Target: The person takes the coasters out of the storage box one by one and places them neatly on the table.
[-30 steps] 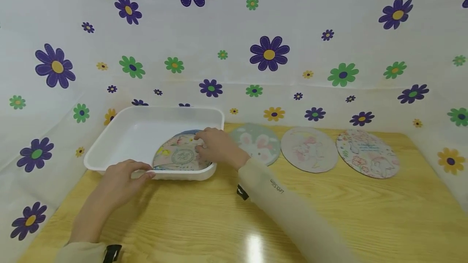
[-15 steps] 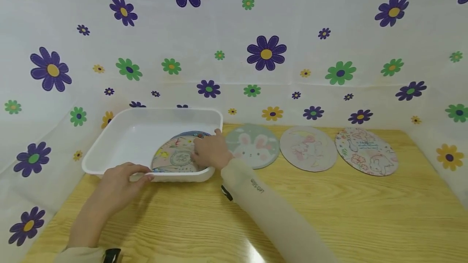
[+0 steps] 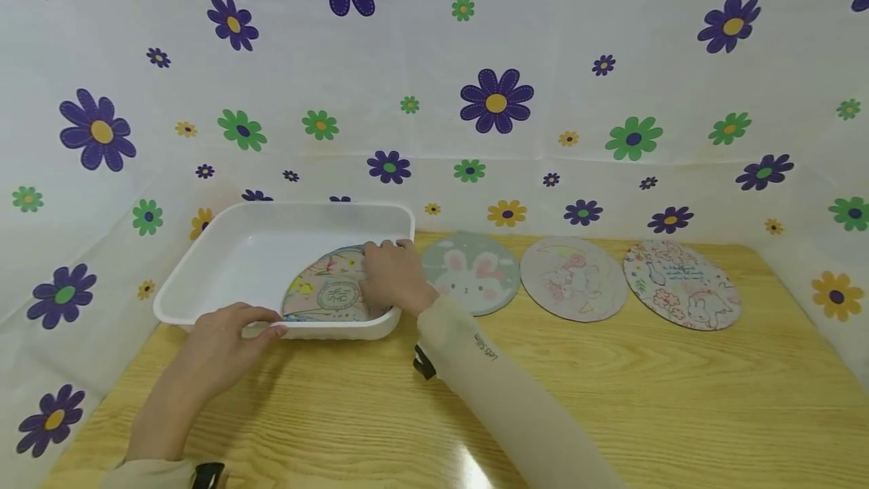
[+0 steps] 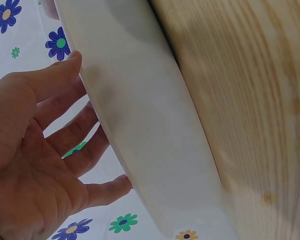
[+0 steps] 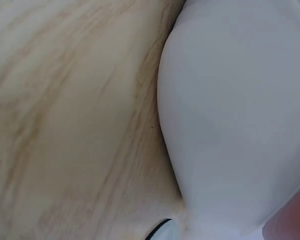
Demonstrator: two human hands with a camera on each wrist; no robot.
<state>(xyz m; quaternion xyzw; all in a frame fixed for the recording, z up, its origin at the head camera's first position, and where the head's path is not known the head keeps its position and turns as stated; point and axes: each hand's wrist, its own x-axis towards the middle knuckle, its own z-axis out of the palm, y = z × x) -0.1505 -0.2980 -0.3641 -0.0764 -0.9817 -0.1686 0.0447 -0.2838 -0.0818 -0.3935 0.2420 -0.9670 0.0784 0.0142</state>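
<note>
A white plastic basin [image 3: 204, 262] stands at the back left. Inside its right half lies a round pink flowered mat [image 3: 312, 289], with a thin blue edge of another mat showing behind it. My left hand [image 3: 227, 342] holds the basin's front rim. In the left wrist view, the thumb [image 4: 65, 75] sits at the rim and the other fingers reach past it. My right hand [image 3: 390, 274] reaches over the basin's right corner, fingers curled at the pink mat's right side; their tips are hidden. The right wrist view shows mostly basin wall [image 5: 235, 110] and a bit of a finger.
To the basin's right, three round mats lie in a row on the wooden table [image 3: 611, 398]: a green rabbit mat [image 3: 468, 278], a pale pink mat [image 3: 573, 281] and a flowered rabbit mat [image 3: 682, 285]. A white flowered cloth [image 3: 434, 59] hangs close behind.
My right hand moved left and down, its fingers curling further over the mat's right side. The pink mat now covers more of the blue edge behind it. My left hand stayed on the rim.
</note>
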